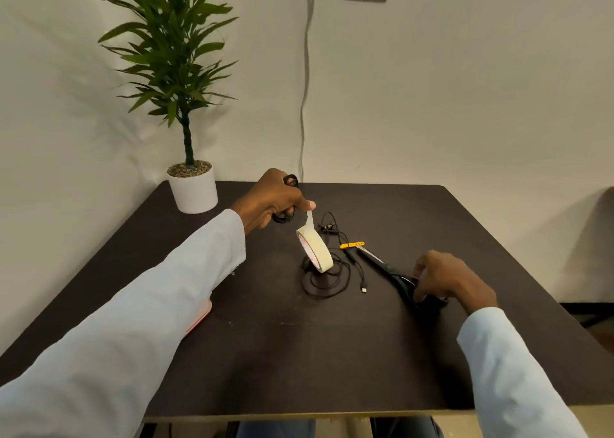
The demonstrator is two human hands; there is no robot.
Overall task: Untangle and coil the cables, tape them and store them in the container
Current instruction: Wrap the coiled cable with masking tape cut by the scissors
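Observation:
My left hand is raised above the table and grips a small coiled black cable. Its thumb and finger also pinch the free end of a cream masking tape roll, which hangs from the hand on a strip of tape. Below the roll a loose black cable lies in loops on the dark table, its USB plug pointing toward me. My right hand curls round the black handles of a pair of scissors lying on the table.
A yellow-and-black cutter and another thin black cable lie behind the tape roll. A potted plant in a white pot stands at the far left corner. A pink-edged object shows under my left sleeve.

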